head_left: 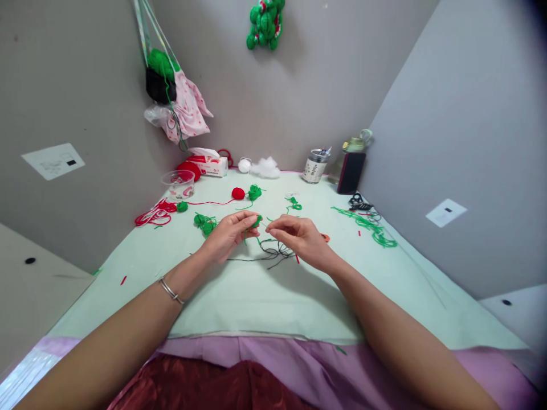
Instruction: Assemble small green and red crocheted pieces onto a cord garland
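Over the middle of the table, my left hand (233, 232) is closed around a small green yarn piece (257, 221) at its fingertips. Just to its right, my right hand (299, 236) pinches a thin, needle-like piece (264, 226) that points toward the green yarn; its exact kind is too small to tell. Green yarn hangs below my left fingers. Black thread (277, 250) lies in loose loops on the table beneath and between the hands. A tangle of green yarn (205, 224) rests left of my left hand, and an orange item (325, 237) is partly hidden behind my right hand.
Farther back are a red yarn ball (238, 194), green yarn bundle (254, 192), white stuffing (265, 168) and tissue box (213, 165). A clear tub (178, 185) stands left. A pen can (315, 167), dark phone (351, 173) and green strands (376, 230) are right.
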### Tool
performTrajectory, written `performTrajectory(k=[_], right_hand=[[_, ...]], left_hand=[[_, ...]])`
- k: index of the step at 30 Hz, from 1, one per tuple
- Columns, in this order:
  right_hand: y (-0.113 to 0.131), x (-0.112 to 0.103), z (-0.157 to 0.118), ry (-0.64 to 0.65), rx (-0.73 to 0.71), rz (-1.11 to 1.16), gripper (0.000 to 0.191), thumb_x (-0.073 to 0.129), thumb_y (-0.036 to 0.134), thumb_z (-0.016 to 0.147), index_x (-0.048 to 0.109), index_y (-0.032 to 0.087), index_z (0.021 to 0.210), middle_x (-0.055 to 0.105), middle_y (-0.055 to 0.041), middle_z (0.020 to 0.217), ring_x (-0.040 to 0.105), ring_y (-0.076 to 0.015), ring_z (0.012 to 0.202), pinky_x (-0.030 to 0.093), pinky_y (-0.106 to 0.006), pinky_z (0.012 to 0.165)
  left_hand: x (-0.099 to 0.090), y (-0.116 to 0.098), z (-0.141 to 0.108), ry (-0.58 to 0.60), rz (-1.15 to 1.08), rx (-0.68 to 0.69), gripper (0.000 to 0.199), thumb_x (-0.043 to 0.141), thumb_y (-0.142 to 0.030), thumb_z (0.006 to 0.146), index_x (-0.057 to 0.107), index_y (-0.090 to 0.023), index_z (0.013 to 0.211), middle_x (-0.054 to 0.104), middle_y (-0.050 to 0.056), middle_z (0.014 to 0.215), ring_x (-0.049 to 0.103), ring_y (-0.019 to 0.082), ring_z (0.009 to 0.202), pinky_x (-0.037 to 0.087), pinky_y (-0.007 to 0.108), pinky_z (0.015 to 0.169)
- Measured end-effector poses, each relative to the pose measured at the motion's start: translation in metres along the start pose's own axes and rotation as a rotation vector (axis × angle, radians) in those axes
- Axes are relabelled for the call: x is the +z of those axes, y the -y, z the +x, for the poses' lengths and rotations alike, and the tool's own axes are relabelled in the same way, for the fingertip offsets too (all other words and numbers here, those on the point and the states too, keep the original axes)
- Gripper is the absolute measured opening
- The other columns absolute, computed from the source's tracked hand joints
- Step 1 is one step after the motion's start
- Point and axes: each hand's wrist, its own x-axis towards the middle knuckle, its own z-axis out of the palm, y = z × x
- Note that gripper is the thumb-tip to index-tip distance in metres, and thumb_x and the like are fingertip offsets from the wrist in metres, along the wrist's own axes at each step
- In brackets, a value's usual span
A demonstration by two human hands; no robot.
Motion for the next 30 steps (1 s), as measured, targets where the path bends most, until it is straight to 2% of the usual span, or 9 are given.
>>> performTrajectory(k=[11, 16, 21, 23, 27, 30], right_hand=[[-0.0041, -0.0006, 0.0021, -0.017, 0.069, 0.019, 0.022, 0.062, 0.034, 0.088, 0.072, 0.014, 0.086, 0.061, -0.0016, 0.075, 0.042, -0.0094, 0.058, 0.032, -0.026, 0.053], [-0.0045, -0.0008, 0.0022, 0.0, 0.091, -0.035, 0.021, 0.062, 0.033, 0.088, 0.071, 0.014, 0.085, 0.059, -0.0009, 0.073, 0.041, -0.0095, 0.058, 0.031, -0.026, 0.053], [-0.0068, 0.0004, 0.0016, 0.021, 0.062, -0.084, 0.019, 0.06, 0.03, 0.089, 0.072, 0.015, 0.085, 0.063, -0.0026, 0.08, 0.047, -0.0115, 0.065, 0.035, -0.027, 0.058], [-0.0069, 0.0, 0.0017, 0.015, 0.056, -0.082, 0.019, 0.06, 0.03, 0.089, 0.072, 0.015, 0.086, 0.063, -0.0027, 0.08, 0.048, -0.0118, 0.065, 0.035, -0.027, 0.059], [-0.0071, -0.0038, 0.0027, -0.015, 0.049, -0.027, 0.02, 0.062, 0.033, 0.089, 0.073, 0.016, 0.087, 0.062, -0.0023, 0.08, 0.044, -0.0107, 0.062, 0.034, -0.027, 0.056], [-0.009, -0.0069, 0.0039, 0.016, 0.037, 0.045, 0.02, 0.063, 0.034, 0.088, 0.073, 0.017, 0.089, 0.063, -0.0027, 0.084, 0.045, -0.0099, 0.061, 0.036, -0.026, 0.055]], left_hand=[[0.0009, 0.0, -0.0007, 0.021, 0.047, -0.007, 0.026, 0.079, -0.04, 0.077, 0.071, -0.017, 0.088, 0.062, -0.001, 0.083, 0.06, 0.01, 0.072, 0.048, 0.027, 0.081], [0.0, 0.0024, -0.0001, -0.052, 0.224, 0.037, 0.027, 0.078, -0.04, 0.076, 0.073, -0.019, 0.091, 0.066, 0.0, 0.088, 0.062, 0.013, 0.078, 0.045, 0.028, 0.083], [-0.0012, 0.003, -0.0015, -0.015, 0.386, 0.057, 0.024, 0.076, -0.039, 0.078, 0.074, -0.019, 0.091, 0.068, 0.001, 0.083, 0.061, 0.015, 0.08, 0.043, 0.03, 0.083], [-0.0004, 0.0025, -0.002, 0.008, 0.365, 0.036, 0.024, 0.077, -0.038, 0.077, 0.074, -0.02, 0.094, 0.069, 0.001, 0.084, 0.061, 0.015, 0.08, 0.043, 0.03, 0.084], [0.0023, 0.0003, -0.0022, 0.029, 0.186, 0.017, 0.024, 0.078, -0.037, 0.076, 0.073, -0.02, 0.093, 0.068, 0.0, 0.09, 0.063, 0.014, 0.081, 0.046, 0.031, 0.087], [0.0028, -0.0019, -0.0022, 0.076, 0.092, 0.001, 0.023, 0.078, -0.036, 0.076, 0.073, -0.018, 0.089, 0.066, 0.0, 0.089, 0.063, 0.013, 0.078, 0.047, 0.03, 0.086]])
